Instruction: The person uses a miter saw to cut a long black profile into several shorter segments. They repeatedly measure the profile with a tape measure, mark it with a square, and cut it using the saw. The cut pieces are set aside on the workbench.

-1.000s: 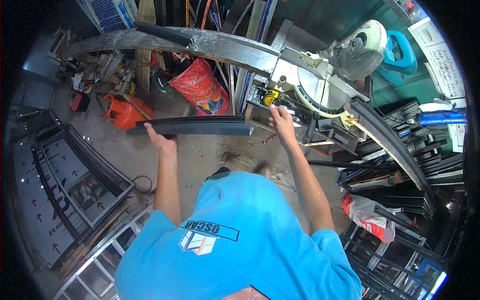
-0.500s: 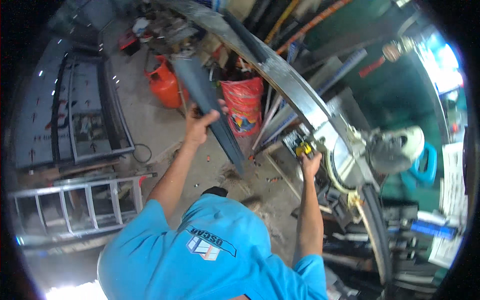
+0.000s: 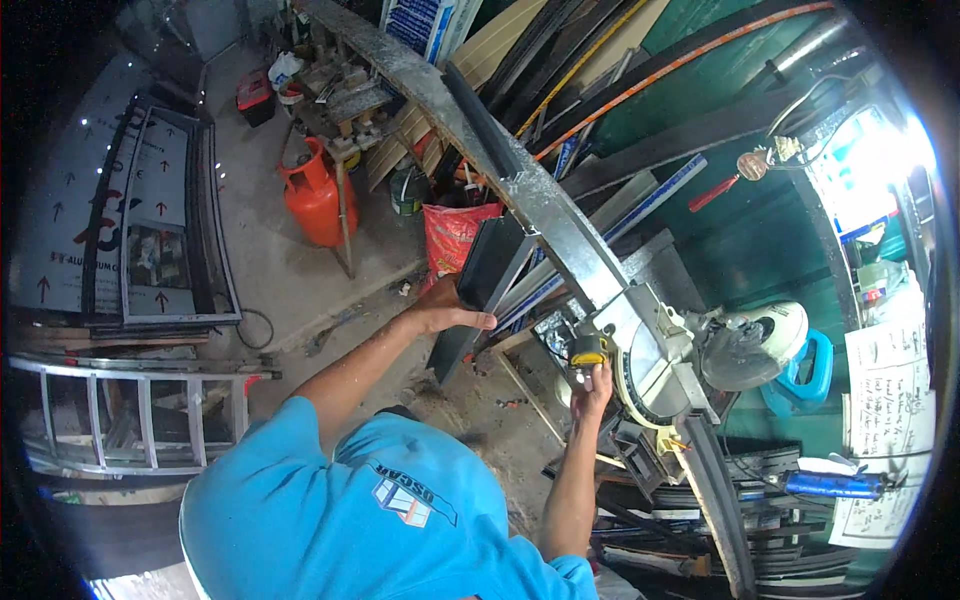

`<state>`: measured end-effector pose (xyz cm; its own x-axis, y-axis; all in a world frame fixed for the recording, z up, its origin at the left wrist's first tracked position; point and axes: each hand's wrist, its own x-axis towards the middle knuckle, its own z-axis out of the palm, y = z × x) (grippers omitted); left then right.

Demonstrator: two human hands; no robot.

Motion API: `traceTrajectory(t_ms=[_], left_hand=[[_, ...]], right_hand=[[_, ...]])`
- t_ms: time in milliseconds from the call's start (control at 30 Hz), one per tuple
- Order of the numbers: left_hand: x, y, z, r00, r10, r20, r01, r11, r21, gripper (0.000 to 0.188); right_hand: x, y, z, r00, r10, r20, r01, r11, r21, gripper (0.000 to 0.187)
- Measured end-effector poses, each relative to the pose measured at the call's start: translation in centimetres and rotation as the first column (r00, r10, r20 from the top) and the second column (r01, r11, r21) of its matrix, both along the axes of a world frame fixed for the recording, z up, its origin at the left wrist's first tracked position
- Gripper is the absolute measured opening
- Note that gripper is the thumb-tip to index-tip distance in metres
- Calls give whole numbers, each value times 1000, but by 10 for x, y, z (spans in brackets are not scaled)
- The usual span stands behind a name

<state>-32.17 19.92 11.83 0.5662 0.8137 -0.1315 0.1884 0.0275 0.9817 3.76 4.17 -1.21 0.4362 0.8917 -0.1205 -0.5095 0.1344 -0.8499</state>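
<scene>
My left hand (image 3: pixel 446 308) is closed around a long dark grey metal profile (image 3: pixel 490 262). The profile stands tilted in front of the bench edge, its lower end reaching down past my hand toward the floor. In my right hand (image 3: pixel 592 390) is a yellow and black tape measure (image 3: pixel 588 350), held by the front of the mitre saw (image 3: pixel 650 375). The fingers of that hand are partly hidden behind the tape measure. Beside the profile runs the long metal-topped bench (image 3: pixel 570 235); I cannot tell whether the two touch.
A red sack (image 3: pixel 452 238) stands behind the profile, with an orange gas cylinder (image 3: pixel 318 200) farther left. An aluminium ladder (image 3: pixel 150 420) lies at left below framed panels (image 3: pixel 160 220). A dark profile (image 3: pixel 480 118) rests on the bench. Offcuts (image 3: pixel 690 520) are stacked at lower right.
My left hand has brought the profile rightward, closer to the bench, and turned it. My right hand has shifted slightly left and down with the tape measure.
</scene>
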Motion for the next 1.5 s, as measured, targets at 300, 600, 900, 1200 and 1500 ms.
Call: traceTrajectory(t_ms=[300, 600, 900, 1200, 1500], left_hand=[[50, -12, 9, 969, -238, 64, 231, 967, 107, 82], [70, -20, 13, 837, -515, 182, 523, 852, 7, 70], [82, -28, 10, 822, -568, 37, 567, 823, 22, 74], [53, 9, 19, 990, -131, 57, 121, 980, 155, 65], [97, -11, -2, 941, 202, 271, -225, 973, 56, 82]], right_hand=[[-68, 6, 29, 891, 218, -399, -253, 967, -36, 60], [-105, -1, 170, 436, 453, 777, -345, 882, -321, 68], [-112, -23, 163, 291, 320, 902, -173, 944, -280, 75], [-67, -90, 123, 269, 489, 830, 43, 855, -517, 83], [-113, -87, 156, 841, 162, 516, 4, 952, -306, 54]])
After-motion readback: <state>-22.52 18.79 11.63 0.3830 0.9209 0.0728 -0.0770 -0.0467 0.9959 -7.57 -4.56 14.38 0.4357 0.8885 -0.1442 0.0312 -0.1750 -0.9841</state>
